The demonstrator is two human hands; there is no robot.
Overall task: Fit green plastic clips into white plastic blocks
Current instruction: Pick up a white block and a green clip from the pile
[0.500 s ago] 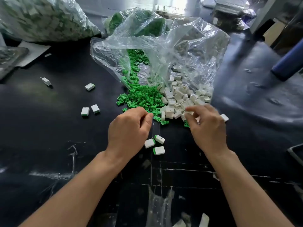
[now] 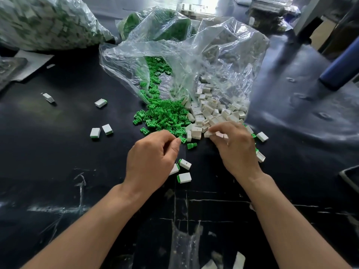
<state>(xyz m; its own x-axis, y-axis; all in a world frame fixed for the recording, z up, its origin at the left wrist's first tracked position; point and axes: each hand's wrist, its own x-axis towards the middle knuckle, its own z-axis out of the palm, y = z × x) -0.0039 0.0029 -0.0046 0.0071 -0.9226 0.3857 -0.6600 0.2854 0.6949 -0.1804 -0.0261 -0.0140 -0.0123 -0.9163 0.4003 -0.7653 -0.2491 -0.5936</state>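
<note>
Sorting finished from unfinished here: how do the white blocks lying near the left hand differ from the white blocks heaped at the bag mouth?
The three white plastic blocks near the left hand each show a green end; the heaped white plastic blocks show none. The three lie spread on the dark table; the heap spills from the clear plastic bag, piled together. Both share the same small rectangular white shape.

Left hand (image 2: 150, 162) fingertips curled, contents hidden; assembled block (image 2: 174, 169) half-covered
</note>
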